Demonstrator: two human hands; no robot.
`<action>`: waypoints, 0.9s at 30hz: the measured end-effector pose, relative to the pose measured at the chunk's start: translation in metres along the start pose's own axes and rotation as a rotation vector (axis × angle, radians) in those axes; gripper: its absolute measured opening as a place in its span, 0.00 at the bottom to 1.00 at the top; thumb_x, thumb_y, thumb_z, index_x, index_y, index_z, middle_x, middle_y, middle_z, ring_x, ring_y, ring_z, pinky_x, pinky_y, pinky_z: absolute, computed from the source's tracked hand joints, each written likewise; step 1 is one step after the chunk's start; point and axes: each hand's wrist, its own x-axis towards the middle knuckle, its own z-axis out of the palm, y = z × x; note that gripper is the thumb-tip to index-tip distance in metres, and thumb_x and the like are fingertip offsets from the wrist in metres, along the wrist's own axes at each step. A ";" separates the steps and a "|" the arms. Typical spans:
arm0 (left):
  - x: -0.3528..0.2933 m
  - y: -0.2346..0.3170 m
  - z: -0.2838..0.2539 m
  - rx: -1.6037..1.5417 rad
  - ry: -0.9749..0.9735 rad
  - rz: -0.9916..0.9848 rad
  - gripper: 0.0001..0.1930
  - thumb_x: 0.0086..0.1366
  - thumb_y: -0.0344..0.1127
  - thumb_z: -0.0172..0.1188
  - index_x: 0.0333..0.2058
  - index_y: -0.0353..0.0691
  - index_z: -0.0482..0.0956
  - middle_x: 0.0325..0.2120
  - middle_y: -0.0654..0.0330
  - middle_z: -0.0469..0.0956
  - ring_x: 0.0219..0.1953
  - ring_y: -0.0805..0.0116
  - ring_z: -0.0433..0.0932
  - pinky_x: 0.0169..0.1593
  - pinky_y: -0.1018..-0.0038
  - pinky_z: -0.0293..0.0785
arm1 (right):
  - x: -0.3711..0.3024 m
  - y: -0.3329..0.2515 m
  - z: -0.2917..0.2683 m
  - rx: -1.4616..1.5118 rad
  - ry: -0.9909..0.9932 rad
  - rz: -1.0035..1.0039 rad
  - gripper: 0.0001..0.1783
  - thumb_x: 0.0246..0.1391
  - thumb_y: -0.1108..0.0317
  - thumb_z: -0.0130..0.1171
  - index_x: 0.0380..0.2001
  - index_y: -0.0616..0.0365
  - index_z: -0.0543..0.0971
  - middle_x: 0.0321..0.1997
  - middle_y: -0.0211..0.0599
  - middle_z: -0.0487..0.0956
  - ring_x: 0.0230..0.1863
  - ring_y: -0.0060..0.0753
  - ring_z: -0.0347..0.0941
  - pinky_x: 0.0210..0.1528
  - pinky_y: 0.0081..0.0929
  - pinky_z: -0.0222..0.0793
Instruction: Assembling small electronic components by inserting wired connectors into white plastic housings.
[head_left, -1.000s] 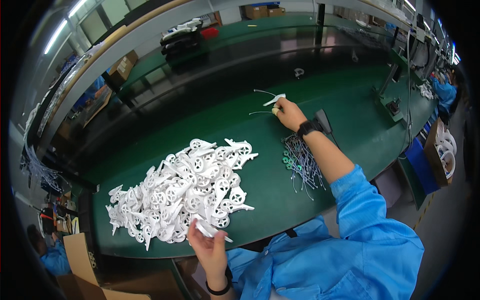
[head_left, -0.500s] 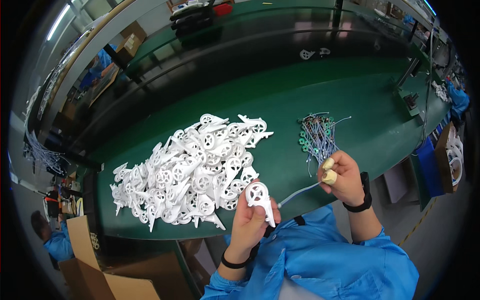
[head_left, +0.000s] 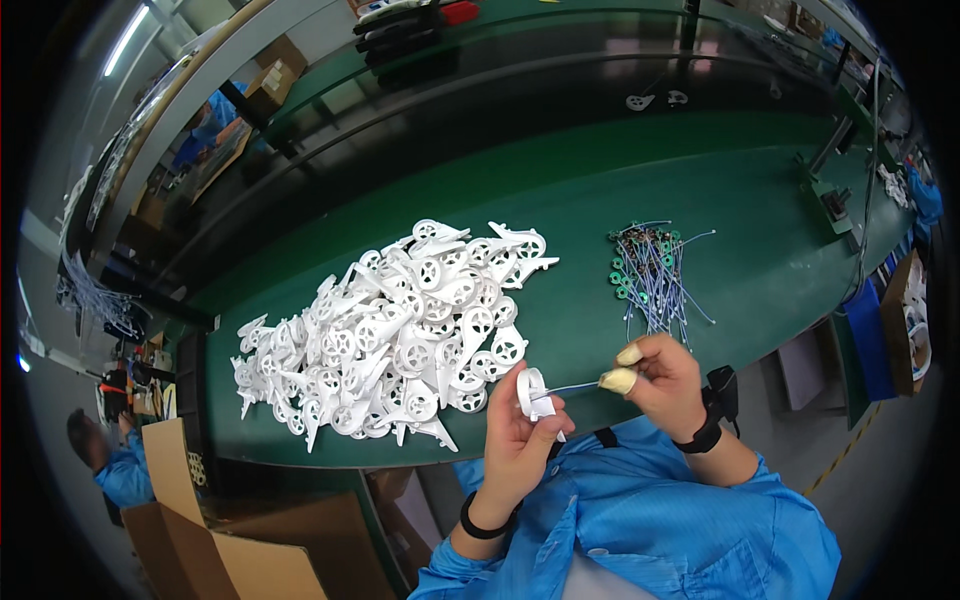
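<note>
Head view: gripping white wheel-like part (head_left: 535,396) edge-on in left hand (head_left: 515,452), pinching pale cord (head_left: 574,387) with right hand (head_left: 668,390), presumably to keep it straight between; with white-part pile (head_left: 385,342) on desk (head_left: 580,310) left of both hands, green-ringed cords (head_left: 653,278) beyond right one, likely for easy reach.

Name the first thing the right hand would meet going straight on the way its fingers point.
Beyond the wire the right hand pinches, probably the white part in the left hand, though depth is unclear.

A green workbench (head_left: 577,300) and heaped white parts (head_left: 415,357) show a factory workshop.
</note>
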 end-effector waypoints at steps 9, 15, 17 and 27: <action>0.000 -0.003 0.007 0.355 -0.064 -0.003 0.32 0.70 0.33 0.49 0.66 0.31 0.44 0.37 0.58 0.72 0.35 0.74 0.72 0.42 0.78 0.72 | -0.008 0.018 0.036 0.416 -0.080 0.127 0.12 0.55 0.79 0.58 0.42 0.62 0.69 0.38 0.36 0.74 0.37 0.22 0.74 0.41 0.22 0.73; 0.002 -0.009 0.003 0.481 -0.030 0.074 0.31 0.71 0.35 0.47 0.66 0.30 0.46 0.41 0.56 0.68 0.33 0.73 0.70 0.39 0.79 0.71 | -0.008 0.010 0.041 0.303 -0.138 0.123 0.14 0.58 0.79 0.53 0.49 0.64 0.71 0.43 0.37 0.73 0.39 0.22 0.74 0.41 0.21 0.73; 0.001 -0.010 0.005 0.481 -0.024 0.068 0.31 0.71 0.35 0.47 0.66 0.30 0.47 0.42 0.56 0.66 0.33 0.74 0.70 0.38 0.79 0.71 | -0.008 0.010 0.041 0.225 -0.147 0.048 0.15 0.59 0.79 0.52 0.49 0.65 0.72 0.43 0.35 0.73 0.37 0.19 0.73 0.37 0.18 0.72; -0.001 -0.010 0.018 0.332 0.029 0.017 0.31 0.73 0.42 0.41 0.66 0.30 0.43 0.43 0.57 0.69 0.34 0.77 0.68 0.37 0.81 0.68 | -0.008 0.010 0.040 0.181 -0.179 0.087 0.17 0.57 0.82 0.53 0.51 0.64 0.69 0.46 0.37 0.69 0.39 0.21 0.71 0.39 0.19 0.72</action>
